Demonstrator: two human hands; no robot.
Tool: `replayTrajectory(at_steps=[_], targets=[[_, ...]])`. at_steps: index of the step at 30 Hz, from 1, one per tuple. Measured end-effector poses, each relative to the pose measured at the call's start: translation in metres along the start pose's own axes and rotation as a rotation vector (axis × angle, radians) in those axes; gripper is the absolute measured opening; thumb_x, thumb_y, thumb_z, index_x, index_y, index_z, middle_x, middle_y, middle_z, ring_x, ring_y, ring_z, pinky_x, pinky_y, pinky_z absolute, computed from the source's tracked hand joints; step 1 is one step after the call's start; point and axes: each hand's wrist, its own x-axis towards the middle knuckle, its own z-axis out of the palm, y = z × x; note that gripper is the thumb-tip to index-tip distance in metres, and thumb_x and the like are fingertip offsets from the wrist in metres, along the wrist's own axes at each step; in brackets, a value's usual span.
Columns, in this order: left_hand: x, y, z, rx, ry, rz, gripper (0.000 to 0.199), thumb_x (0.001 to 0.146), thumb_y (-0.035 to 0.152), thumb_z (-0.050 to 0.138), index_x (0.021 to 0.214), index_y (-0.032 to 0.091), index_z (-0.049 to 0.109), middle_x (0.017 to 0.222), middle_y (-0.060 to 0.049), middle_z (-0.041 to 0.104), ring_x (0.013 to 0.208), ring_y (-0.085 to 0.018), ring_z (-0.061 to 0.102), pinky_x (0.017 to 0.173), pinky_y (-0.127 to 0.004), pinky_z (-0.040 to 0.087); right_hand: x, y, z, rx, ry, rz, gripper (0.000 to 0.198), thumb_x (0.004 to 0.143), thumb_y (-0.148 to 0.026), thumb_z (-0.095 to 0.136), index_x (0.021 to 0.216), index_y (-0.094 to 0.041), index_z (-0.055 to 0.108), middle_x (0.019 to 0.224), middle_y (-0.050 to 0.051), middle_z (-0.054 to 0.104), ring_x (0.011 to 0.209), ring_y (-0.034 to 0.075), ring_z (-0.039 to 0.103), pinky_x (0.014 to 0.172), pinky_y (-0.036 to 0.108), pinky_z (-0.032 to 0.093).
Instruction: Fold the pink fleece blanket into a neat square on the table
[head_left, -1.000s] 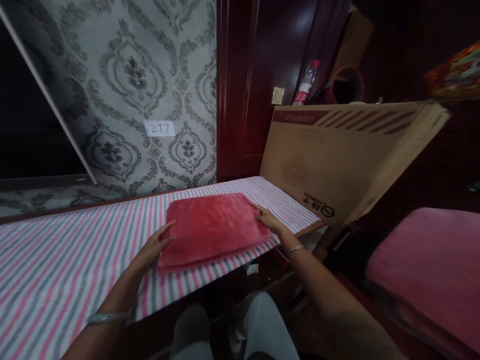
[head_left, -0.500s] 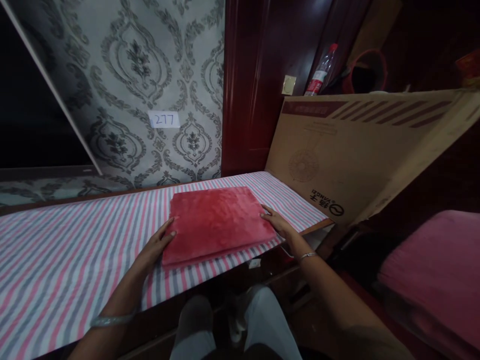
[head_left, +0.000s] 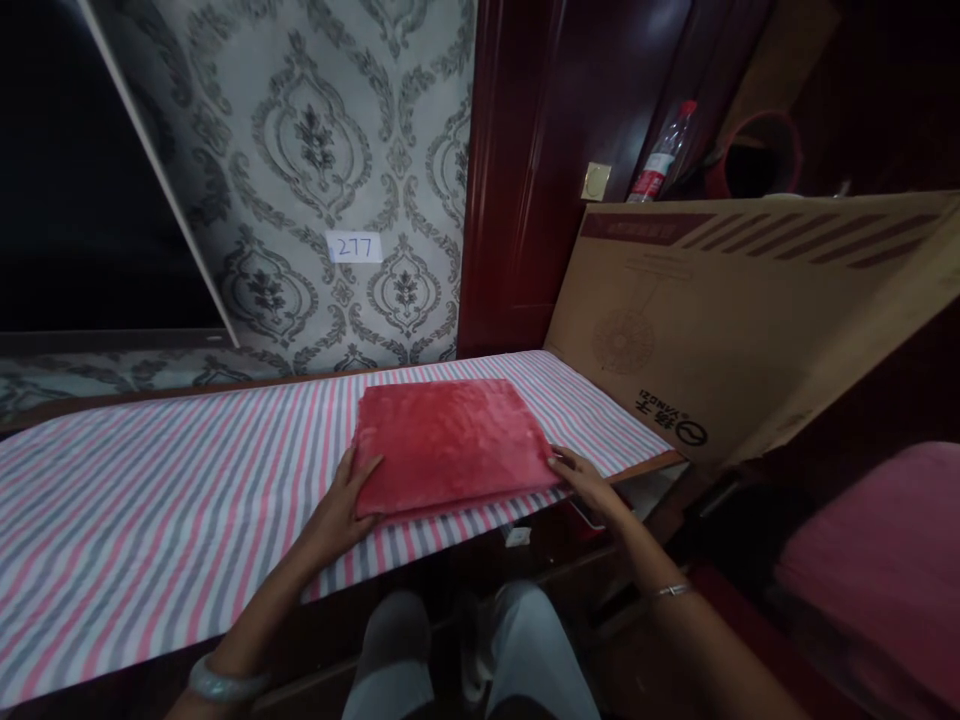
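A folded red plush cloth [head_left: 454,440] lies flat on the striped sheet, its layered edge showing along the front. At its left front corner is my left hand [head_left: 346,508], with fingers on the top and left side and the thumb low by the front edge. My right hand [head_left: 581,478] grips the right front corner, fingertips over the edge; what its lower fingers do underneath is hidden. Both hands are in contact with the cloth.
The pink, grey and white striped sheet [head_left: 187,500] covers a long narrow table. A large cardboard box [head_left: 712,320] stands at its right end, with a plastic bottle [head_left: 664,155] behind. A dark screen [head_left: 90,200] is at left. Pink fabric [head_left: 885,560] sits lower right.
My left hand has shifted from the left side of the cloth to its front left corner. My right hand has slid down towards the front right corner. The view has turned slightly left.
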Motion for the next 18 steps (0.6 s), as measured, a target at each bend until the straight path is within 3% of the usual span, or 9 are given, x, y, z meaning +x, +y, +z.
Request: replayTrajectory(at_steps=[2, 4, 9, 11, 14, 18], targets=[[-0.001, 0.003, -0.001, -0.102, 0.038, -0.085, 0.080, 0.069, 0.049, 0.077, 0.141, 0.023, 0.053, 0.165, -0.015, 0.015, 0.149, -0.043, 0.012, 0.116, -0.056, 0.029, 0.000, 0.001, 0.001, 0.025, 0.025, 0.077, 0.060, 0.068, -0.055, 0.076, 0.117, -0.022, 0.068, 0.115, 0.008, 0.070, 0.107, 0.029, 0.064, 0.089, 0.040, 0.052], [-0.002, 0.009, -0.006, -0.296, 0.073, -0.242, 0.083, 0.070, 0.054, 0.077, 0.144, 0.026, 0.050, 0.163, -0.014, 0.021, 0.149, -0.042, 0.014, 0.116, -0.054, 0.031, 0.001, 0.001, 0.001, 0.041, 0.043, 0.133, 0.058, 0.071, -0.055, 0.073, 0.119, -0.023, 0.067, 0.123, 0.008, 0.068, 0.111, 0.029, 0.063, 0.087, 0.039, 0.053], [0.005, 0.023, -0.017, -0.765, 0.180, -0.620, 0.092, 0.079, 0.051, 0.073, 0.154, 0.022, 0.030, 0.156, -0.020, 0.037, 0.135, -0.034, 0.049, 0.105, -0.039, 0.048, 0.011, -0.001, 0.005, 0.060, 0.011, 0.182, 0.051, 0.073, -0.055, 0.072, 0.112, -0.022, 0.068, 0.122, 0.010, 0.068, 0.110, 0.029, 0.064, 0.084, 0.039, 0.054], [0.012, 0.026, -0.016, -0.834, 0.177, -0.654, 0.096, 0.078, 0.045, 0.076, 0.155, 0.017, 0.027, 0.148, -0.023, 0.047, 0.125, -0.032, 0.059, 0.099, -0.037, 0.052, 0.014, -0.003, 0.010, 0.067, -0.024, 0.167, 0.051, 0.070, -0.053, 0.074, 0.109, -0.021, 0.068, 0.116, 0.011, 0.071, 0.104, 0.028, 0.066, 0.083, 0.039, 0.055], [0.021, 0.028, -0.010, -0.922, 0.127, -0.601, 0.094, 0.073, 0.035, 0.081, 0.152, 0.017, 0.034, 0.133, -0.021, 0.062, 0.112, -0.030, 0.067, 0.091, -0.034, 0.057, 0.017, -0.010, 0.016, 0.119, -0.042, 0.165, 0.058, 0.068, -0.047, 0.075, 0.119, -0.022, 0.064, 0.114, 0.009, 0.071, 0.096, 0.027, 0.068, 0.078, 0.037, 0.056], [0.025, 0.032, -0.007, -0.995, 0.158, -0.515, 0.089, 0.069, 0.027, 0.084, 0.147, 0.022, 0.042, 0.127, -0.013, 0.068, 0.104, -0.028, 0.071, 0.083, -0.030, 0.060, 0.015, -0.019, 0.016, 0.170, -0.021, 0.159, 0.076, 0.068, -0.041, 0.074, 0.137, -0.023, 0.051, 0.111, 0.008, 0.071, 0.083, 0.023, 0.068, 0.068, 0.033, 0.054]])
